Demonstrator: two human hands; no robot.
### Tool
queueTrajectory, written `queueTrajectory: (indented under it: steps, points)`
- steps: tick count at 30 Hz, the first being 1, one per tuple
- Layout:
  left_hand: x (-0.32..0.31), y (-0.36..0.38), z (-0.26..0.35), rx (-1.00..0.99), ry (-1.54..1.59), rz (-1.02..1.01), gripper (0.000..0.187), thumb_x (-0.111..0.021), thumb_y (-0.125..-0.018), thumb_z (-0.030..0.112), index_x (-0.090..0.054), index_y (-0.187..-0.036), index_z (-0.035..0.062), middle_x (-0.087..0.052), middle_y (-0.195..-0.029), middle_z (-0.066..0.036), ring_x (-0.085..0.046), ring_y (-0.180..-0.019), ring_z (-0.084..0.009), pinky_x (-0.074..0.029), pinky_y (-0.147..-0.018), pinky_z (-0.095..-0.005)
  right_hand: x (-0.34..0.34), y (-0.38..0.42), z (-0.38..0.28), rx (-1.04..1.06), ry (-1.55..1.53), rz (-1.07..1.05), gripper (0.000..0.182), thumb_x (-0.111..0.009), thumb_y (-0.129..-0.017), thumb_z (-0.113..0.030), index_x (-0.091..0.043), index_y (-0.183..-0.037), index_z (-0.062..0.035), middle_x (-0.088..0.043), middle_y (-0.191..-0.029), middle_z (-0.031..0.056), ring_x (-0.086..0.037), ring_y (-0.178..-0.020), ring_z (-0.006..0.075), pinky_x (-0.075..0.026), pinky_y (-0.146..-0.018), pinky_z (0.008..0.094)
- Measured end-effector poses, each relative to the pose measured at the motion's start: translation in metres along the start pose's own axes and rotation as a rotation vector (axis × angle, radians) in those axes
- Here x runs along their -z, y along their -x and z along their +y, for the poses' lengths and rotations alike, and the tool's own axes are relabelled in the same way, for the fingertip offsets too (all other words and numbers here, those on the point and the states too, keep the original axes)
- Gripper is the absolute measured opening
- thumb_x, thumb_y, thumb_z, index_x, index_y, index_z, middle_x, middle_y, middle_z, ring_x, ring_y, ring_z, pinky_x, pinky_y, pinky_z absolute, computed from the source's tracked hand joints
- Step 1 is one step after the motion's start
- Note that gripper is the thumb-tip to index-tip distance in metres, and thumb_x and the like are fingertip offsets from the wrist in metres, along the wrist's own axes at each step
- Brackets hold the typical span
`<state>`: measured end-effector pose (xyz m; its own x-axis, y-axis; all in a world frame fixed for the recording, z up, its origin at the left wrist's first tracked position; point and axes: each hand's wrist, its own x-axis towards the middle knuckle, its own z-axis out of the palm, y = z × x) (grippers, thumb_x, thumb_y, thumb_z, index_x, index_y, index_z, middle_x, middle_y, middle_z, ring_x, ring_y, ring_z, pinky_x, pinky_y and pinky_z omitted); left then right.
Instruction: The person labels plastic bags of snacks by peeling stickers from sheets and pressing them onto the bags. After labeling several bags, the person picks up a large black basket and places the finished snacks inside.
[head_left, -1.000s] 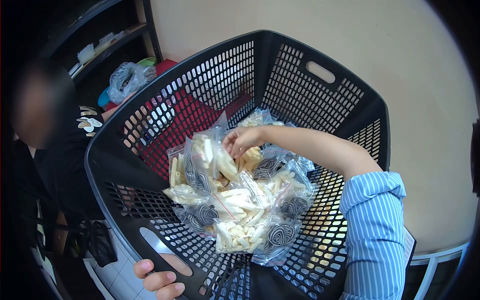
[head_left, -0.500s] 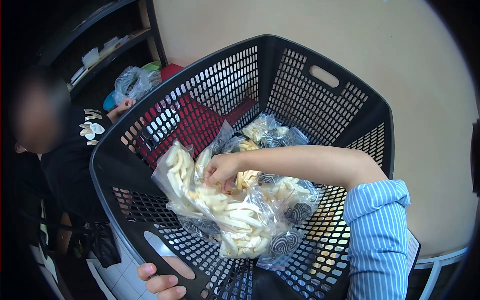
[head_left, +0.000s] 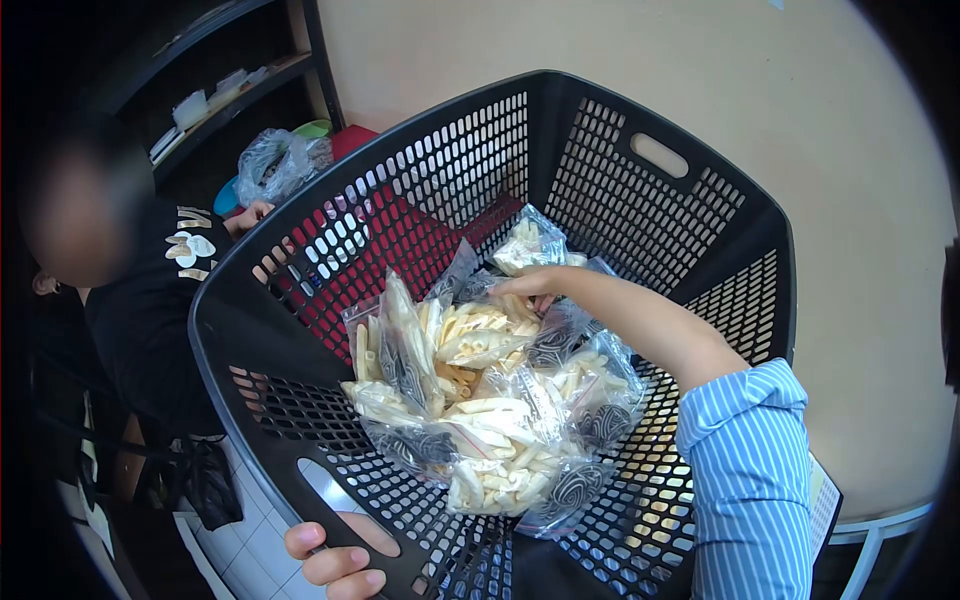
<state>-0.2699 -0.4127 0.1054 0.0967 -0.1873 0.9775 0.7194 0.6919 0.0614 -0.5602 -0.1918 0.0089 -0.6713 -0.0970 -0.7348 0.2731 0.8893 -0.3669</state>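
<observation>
A black laundry basket [head_left: 545,90] with perforated walls holds several clear plastic bags. In them are pale tube-shaped pieces [head_left: 515,480], and black discs with white spiral lines [head_left: 580,485] show among them. My left hand [head_left: 335,562] wraps its fingers over the rim beside the lower-left handle hole. Deep in the basket, my right hand [head_left: 530,285] lies over the bags at the back, fingers stretched leftward and touching plastic. Just behind it is a small bag of pale pieces [head_left: 525,248]. The right fingertips are partly hidden among the bags.
Left of the basket sits a person in a black shirt [head_left: 150,330], one hand near its far side. Behind are a dark shelf [head_left: 235,100], a clear plastic bag [head_left: 285,165] and something red. A beige wall [head_left: 700,60] stands behind the basket.
My right hand has moved away from me and to the right, off the bag it was handling. That bag's raised part has settled lower. My left hand stays on the rim.
</observation>
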Motion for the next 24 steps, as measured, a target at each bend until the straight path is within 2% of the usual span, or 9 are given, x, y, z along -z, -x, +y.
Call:
queueTrajectory:
  steps: [2, 5, 7, 9, 10, 15, 17, 20, 24]
  points:
    - [0.001, -0.001, -0.001, -0.002, 0.0, -0.001, 0.045, -0.022, -0.082, 0.052, -0.044, -0.074, 0.0138, -0.038, -0.064, -0.002, -0.04, -0.069, -0.0156, -0.034, -0.077, -0.0343, 0.008, -0.001, 0.005, 0.273, -0.025, -0.227, 0.07, -0.061, -0.061, -0.057, -0.05, -0.102, -0.0017, -0.053, -0.083, 0.007, -0.055, -0.069, 0.0218, -0.047, -0.062, 0.0333]
    - [0.0, -0.002, 0.0, -0.003, -0.002, 0.008, 0.045, -0.022, -0.082, 0.052, -0.044, -0.074, 0.0137, -0.039, -0.063, -0.002, -0.04, -0.068, -0.0157, -0.034, -0.077, -0.0342, -0.009, 0.003, 0.003, 0.338, 0.049, -0.195, 0.076, -0.063, -0.057, -0.062, -0.051, -0.099, 0.0002, -0.054, -0.081, 0.0086, -0.054, -0.068, 0.0196, -0.046, -0.062, 0.0319]
    - [0.0, -0.002, 0.0, -0.002, -0.004, 0.014, 0.045, -0.021, -0.083, 0.052, -0.044, -0.073, 0.0135, -0.039, -0.063, -0.002, -0.04, -0.068, -0.0158, -0.034, -0.076, -0.0341, -0.014, 0.012, -0.019, 0.217, 0.096, -0.256, 0.092, -0.065, -0.053, -0.064, -0.046, -0.106, 0.0086, -0.053, -0.089, 0.013, -0.054, -0.077, 0.0193, -0.046, -0.064, 0.0302]
    - [-0.001, -0.003, 0.001, -0.002, -0.012, 0.017, 0.045, -0.021, -0.083, 0.051, -0.044, -0.073, 0.0134, -0.039, -0.063, -0.002, -0.04, -0.067, -0.0159, -0.035, -0.076, -0.034, -0.025, 0.035, -0.036, 0.115, 0.147, 0.045, 0.07, -0.069, -0.054, -0.058, -0.055, -0.087, 0.002, -0.054, -0.086, 0.0107, -0.053, -0.079, 0.0156, -0.044, -0.067, 0.0292]
    - [-0.001, -0.003, 0.001, -0.005, -0.018, 0.023, 0.046, -0.021, -0.083, 0.051, -0.044, -0.073, 0.0134, -0.039, -0.063, -0.002, -0.041, -0.067, -0.0159, -0.035, -0.076, -0.034, -0.036, 0.013, -0.034, 0.138, 0.116, 0.118, 0.087, -0.071, -0.05, -0.059, -0.051, -0.104, 0.0068, -0.053, -0.103, 0.0168, -0.054, -0.089, 0.0205, -0.044, -0.075, 0.0298]
    - [-0.002, -0.004, 0.002, -0.001, -0.022, 0.032, 0.046, -0.02, -0.084, 0.051, -0.044, -0.073, 0.0131, -0.039, -0.062, -0.002, -0.041, -0.066, -0.016, -0.036, -0.075, -0.0337, -0.036, -0.012, -0.023, 0.304, -0.062, -0.007, 0.105, -0.067, -0.043, -0.068, -0.046, -0.114, 0.0063, -0.048, -0.116, 0.019, -0.048, -0.106, 0.0248, -0.037, -0.088, 0.0272]
    - [-0.002, -0.004, 0.002, 0.0, -0.024, 0.035, 0.046, -0.02, -0.085, 0.05, -0.044, -0.072, 0.013, -0.039, -0.062, -0.002, -0.041, -0.066, -0.0161, -0.036, -0.075, -0.0336, -0.026, 0.02, -0.032, 0.1, 0.144, 0.105, 0.104, -0.072, -0.043, -0.062, -0.043, -0.116, 0.0076, -0.045, -0.119, 0.0194, -0.046, -0.109, 0.0262, -0.035, -0.092, 0.0287]
    - [-0.002, -0.006, 0.003, 0.004, -0.029, 0.033, 0.047, -0.019, -0.085, 0.05, -0.044, -0.072, 0.0128, -0.04, -0.061, -0.002, -0.041, -0.065, -0.0162, -0.036, -0.074, -0.0335, -0.028, -0.002, -0.017, 0.058, 0.136, 0.216, 0.105, -0.076, -0.042, -0.055, -0.041, -0.117, 0.0091, -0.042, -0.122, 0.021, -0.045, -0.11, 0.0272, -0.034, -0.093, 0.0298]
    - [-0.002, -0.007, 0.005, 0.004, -0.031, 0.039, 0.047, -0.018, -0.086, 0.049, -0.044, -0.072, 0.0126, -0.04, -0.061, -0.002, -0.042, -0.064, -0.0163, -0.037, -0.073, -0.0333, -0.022, 0.003, -0.012, 0.097, 0.01, 0.1, 0.107, -0.076, -0.041, -0.056, -0.04, -0.117, 0.0103, -0.042, -0.12, 0.0234, -0.043, -0.111, 0.0283, -0.033, -0.094, 0.0294]
